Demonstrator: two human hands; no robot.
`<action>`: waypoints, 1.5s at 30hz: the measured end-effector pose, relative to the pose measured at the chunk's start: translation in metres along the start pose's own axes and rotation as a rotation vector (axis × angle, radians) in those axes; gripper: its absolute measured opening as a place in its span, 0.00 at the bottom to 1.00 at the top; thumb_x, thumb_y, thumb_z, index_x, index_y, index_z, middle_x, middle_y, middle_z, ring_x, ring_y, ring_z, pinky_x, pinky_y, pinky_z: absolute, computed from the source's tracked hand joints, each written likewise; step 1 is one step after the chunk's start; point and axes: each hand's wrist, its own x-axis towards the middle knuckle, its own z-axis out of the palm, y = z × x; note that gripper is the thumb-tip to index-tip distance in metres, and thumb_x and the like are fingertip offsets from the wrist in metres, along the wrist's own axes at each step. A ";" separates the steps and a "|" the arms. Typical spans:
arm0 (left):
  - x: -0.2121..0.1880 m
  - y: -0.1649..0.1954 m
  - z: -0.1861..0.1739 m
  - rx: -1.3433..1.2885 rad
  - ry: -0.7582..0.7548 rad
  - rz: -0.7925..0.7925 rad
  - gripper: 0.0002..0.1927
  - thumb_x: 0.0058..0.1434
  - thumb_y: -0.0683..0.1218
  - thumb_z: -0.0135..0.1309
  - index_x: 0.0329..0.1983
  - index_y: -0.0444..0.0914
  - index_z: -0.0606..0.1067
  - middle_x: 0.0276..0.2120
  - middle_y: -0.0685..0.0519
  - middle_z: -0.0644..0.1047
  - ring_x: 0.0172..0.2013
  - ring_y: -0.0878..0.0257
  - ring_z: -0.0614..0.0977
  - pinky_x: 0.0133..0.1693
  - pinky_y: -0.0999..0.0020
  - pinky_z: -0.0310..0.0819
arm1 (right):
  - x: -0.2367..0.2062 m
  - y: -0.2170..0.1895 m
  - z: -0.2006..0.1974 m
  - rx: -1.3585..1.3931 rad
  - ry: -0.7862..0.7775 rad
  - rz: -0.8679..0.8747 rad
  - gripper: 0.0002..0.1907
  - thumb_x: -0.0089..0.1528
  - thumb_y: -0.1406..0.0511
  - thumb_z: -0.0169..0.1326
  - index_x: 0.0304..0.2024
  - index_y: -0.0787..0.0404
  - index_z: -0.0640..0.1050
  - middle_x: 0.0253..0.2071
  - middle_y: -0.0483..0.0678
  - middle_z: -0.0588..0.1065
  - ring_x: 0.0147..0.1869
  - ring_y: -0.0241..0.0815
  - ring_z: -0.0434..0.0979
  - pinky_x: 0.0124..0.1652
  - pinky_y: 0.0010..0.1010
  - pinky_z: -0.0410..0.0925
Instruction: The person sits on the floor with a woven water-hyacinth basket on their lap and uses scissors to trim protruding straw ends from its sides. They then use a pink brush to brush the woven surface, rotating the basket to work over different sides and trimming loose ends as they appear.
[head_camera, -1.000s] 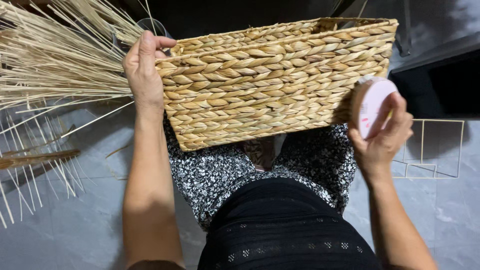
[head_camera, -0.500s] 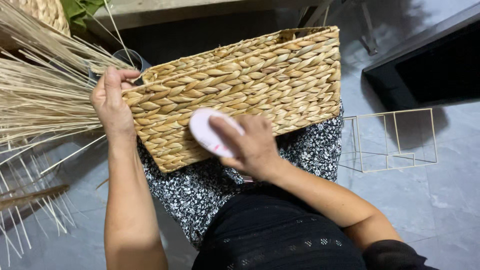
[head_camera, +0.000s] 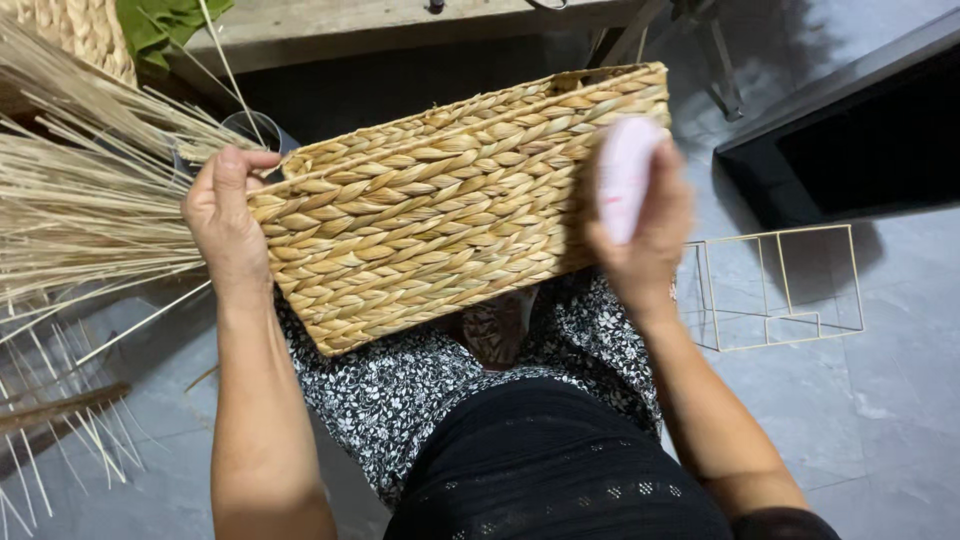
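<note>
Seen from the head camera, a rectangular woven basket (head_camera: 455, 205) of pale straw-coloured braid rests tilted on the person's lap, its long side wall turned toward the camera and spanning the space between the two hands. The left hand (head_camera: 228, 225) grips the basket's left end, thumb hooked over the rim and fingers wrapped around the corner, so it is closed on the basket. The right hand (head_camera: 645, 225) is at the basket's right end, clasped around a flat, pale pink oval pad (head_camera: 624, 178) held against the side wall near the upper right corner; the pad looks motion-blurred, and what kind of tool it is cannot be told. Out beyond the left hand, a thick bundle of dry straw stalks (head_camera: 75, 210) fans across the grey tiled floor (head_camera: 880, 400), with a clear glass (head_camera: 250, 128) just behind that hand's fingertips. To the outside of the right hand and forearm stands a thin gold wire frame (head_camera: 775, 290) on the floor, and farther out a dark flat panel (head_camera: 850, 140). Below both hands lie a black-and-white patterned skirt (head_camera: 400, 390) and a black top (head_camera: 550, 470).
</note>
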 end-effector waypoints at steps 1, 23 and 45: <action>0.000 -0.001 0.000 0.007 -0.001 0.001 0.20 0.79 0.53 0.49 0.41 0.33 0.79 0.23 0.62 0.67 0.25 0.75 0.63 0.30 0.77 0.53 | 0.001 -0.011 0.012 -0.053 -0.055 -0.057 0.53 0.59 0.56 0.68 0.78 0.58 0.53 0.61 0.57 0.69 0.62 0.51 0.69 0.60 0.45 0.66; -0.002 -0.007 0.004 -0.056 0.007 0.007 0.19 0.77 0.52 0.47 0.40 0.34 0.80 0.23 0.63 0.68 0.26 0.76 0.65 0.29 0.77 0.56 | 0.024 -0.012 -0.007 -0.238 -0.042 -0.027 0.49 0.63 0.57 0.67 0.77 0.59 0.53 0.61 0.57 0.68 0.63 0.55 0.67 0.64 0.48 0.60; -0.004 0.006 0.005 0.010 0.012 0.075 0.24 0.76 0.57 0.44 0.39 0.35 0.82 0.25 0.64 0.64 0.29 0.75 0.64 0.34 0.77 0.60 | 0.008 -0.032 0.021 0.080 -0.126 -0.124 0.44 0.69 0.61 0.68 0.78 0.57 0.55 0.67 0.57 0.65 0.69 0.56 0.68 0.69 0.44 0.63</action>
